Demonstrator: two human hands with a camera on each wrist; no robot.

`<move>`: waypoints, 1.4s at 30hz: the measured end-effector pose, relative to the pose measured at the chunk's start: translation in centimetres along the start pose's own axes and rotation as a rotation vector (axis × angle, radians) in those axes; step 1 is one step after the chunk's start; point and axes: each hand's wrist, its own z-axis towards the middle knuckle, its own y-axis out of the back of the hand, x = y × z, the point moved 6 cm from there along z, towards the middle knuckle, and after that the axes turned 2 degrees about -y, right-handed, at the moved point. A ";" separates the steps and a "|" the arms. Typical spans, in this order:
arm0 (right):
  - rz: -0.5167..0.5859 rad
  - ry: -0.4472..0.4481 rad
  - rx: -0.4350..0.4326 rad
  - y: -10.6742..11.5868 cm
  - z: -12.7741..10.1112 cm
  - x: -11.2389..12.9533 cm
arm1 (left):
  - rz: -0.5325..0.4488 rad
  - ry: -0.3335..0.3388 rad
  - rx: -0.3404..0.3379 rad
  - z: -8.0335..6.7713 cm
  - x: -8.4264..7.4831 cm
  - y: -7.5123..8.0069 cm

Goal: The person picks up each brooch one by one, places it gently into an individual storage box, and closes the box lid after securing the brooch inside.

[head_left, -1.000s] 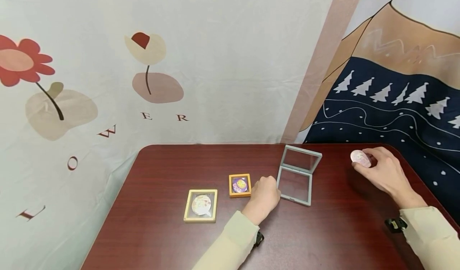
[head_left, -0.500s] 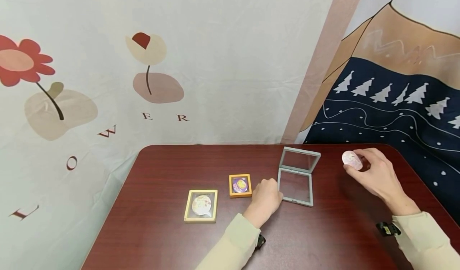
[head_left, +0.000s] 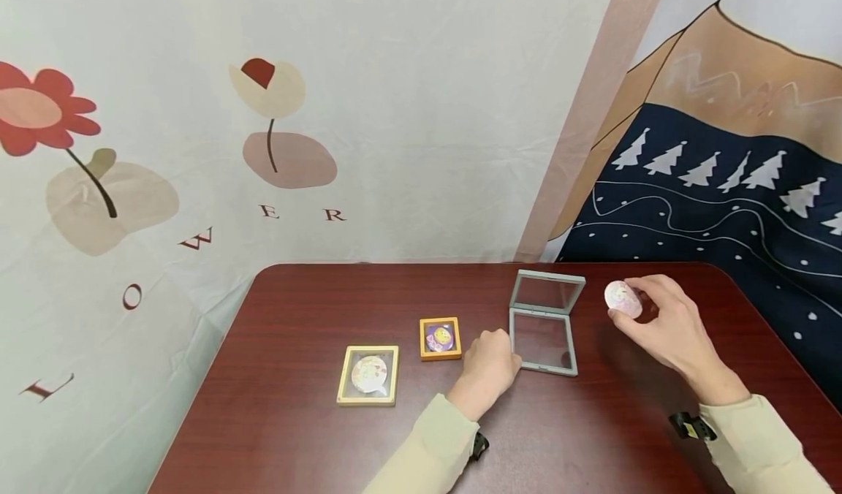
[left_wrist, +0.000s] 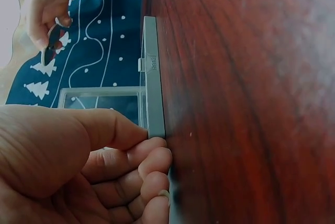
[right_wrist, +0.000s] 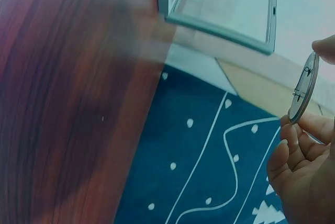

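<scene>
My right hand (head_left: 672,326) pinches a round pin-back badge (head_left: 622,300) by its edges, off the table and right of a grey display frame (head_left: 571,342). The badge's pale printed face shows in the head view, while its metal back (right_wrist: 303,89) with the pin shows in the right wrist view. The frame lies unfolded, its clear lid (head_left: 547,291) raised at the back. At the frame's near left corner, my left hand (head_left: 488,368) grips the rim between thumb and curled fingers, as the left wrist view shows along the grey edge (left_wrist: 153,77).
Left of my left hand lies a small orange frame (head_left: 440,320) around a purple badge. A larger cream frame (head_left: 342,377) with a pale round badge lies further left. Behind the dark red table (head_left: 276,443) hangs a printed cloth (head_left: 421,114).
My right hand has carried the badge leftward, closer to the grey frame. The left hand and the frame have shifted slightly to the right.
</scene>
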 end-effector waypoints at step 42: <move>-0.002 0.149 0.408 -10.6 -1.7 4.0 | -0.034 -0.020 0.023 -0.9 -0.5 -0.3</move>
